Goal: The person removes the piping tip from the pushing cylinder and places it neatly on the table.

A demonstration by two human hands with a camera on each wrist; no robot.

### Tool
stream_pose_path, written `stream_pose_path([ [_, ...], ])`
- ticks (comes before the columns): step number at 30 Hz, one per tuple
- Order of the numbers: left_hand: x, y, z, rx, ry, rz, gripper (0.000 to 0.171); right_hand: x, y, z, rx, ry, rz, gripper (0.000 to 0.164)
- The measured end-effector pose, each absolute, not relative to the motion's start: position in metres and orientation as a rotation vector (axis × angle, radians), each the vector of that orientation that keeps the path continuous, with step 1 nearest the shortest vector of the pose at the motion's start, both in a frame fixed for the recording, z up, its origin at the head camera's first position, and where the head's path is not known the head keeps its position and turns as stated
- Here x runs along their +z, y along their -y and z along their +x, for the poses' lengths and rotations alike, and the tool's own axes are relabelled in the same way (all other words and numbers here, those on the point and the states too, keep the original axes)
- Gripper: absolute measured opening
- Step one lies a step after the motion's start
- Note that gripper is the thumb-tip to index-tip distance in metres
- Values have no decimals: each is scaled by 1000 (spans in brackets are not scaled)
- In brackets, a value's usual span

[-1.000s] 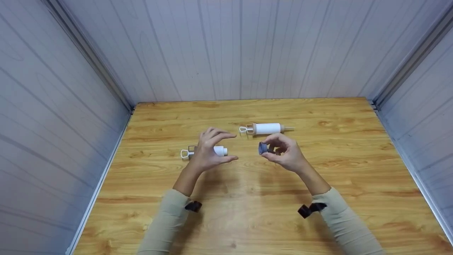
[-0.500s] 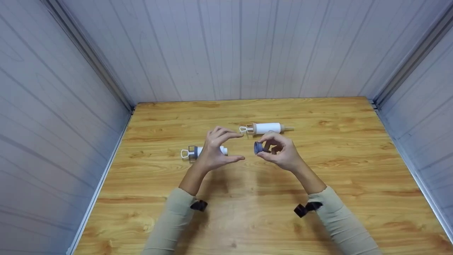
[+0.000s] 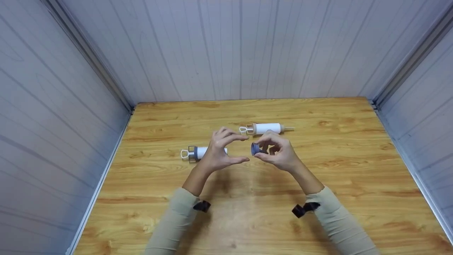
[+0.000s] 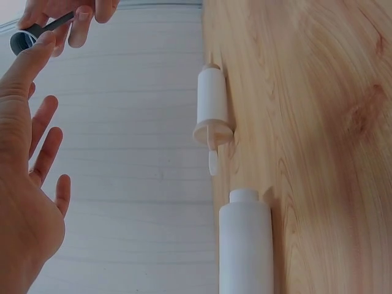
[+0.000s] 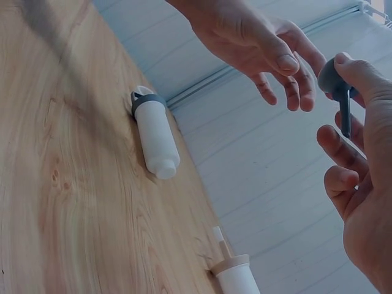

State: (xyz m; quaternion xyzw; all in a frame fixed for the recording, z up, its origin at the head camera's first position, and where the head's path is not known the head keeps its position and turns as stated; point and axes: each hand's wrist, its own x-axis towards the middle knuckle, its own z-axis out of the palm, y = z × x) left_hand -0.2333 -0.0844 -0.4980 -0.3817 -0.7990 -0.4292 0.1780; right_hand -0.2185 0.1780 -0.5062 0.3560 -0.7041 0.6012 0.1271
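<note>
My right hand [image 3: 280,153] pinches a blue-grey nozzle cap [image 3: 254,149] between thumb and fingers, above the table. Its round open end faces left; a thin dark spout [image 5: 345,119] hangs from it in the right wrist view. Just left of the cap, my left hand [image 3: 220,150] is held with thumb and fingers spread apart, nothing between them. Beneath and left of that hand lies a white syringe-like tube [image 3: 202,152] with a blue-grey collar and a white pull handle. The left hand covers part of it; its bare stubby end [image 5: 165,168] shows in the right wrist view.
A second white syringe-like tube [image 3: 268,128], with tan ends and a thin spout pointing right, lies farther back. The wood-grain table [image 3: 339,141] meets pale panel walls [image 3: 226,49] at the back and both sides. Each sleeve carries a black wrist mount [image 3: 201,206].
My left hand has moved right, uncovering the first tube's blue-grey collar. My right hand has brought the nozzle cap left, narrowing the space between the hands. Both tubes have stayed put.
</note>
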Motion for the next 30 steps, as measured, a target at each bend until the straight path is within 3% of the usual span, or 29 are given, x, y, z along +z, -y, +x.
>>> stream_pose_path([
  [30,-497,77,-230,-1235,2253,-1099,48,-510,-173,-216,1743,2120,994,33],
])
